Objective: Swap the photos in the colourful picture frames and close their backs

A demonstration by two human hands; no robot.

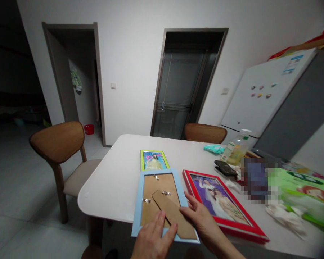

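Note:
A light blue picture frame (137, 212) lies face down at the near table edge, its lower end jutting past it. Its brown backing (149, 185) shows several metal clips and a slanting easel stand (175, 214). My left hand (155, 237) rests on the lower backing, fingers stretched out, thumb against the stand. Around the frame's right side, my right hand (201, 219) has its thumb on the stand and its fingers at the edge. A red picture frame (248, 230) lies face up to the right. Behind is a yellow-green picture frame (142, 162), partly covered.
On the right of the white table (110, 180) are a bottle (236, 149), a black object (225, 168), a teal packet (214, 148), crumpled tissue (283, 217) and a green package (307, 190). Wooden chairs stand left (58, 142) and behind (205, 133). A fridge (270, 90) is at the right.

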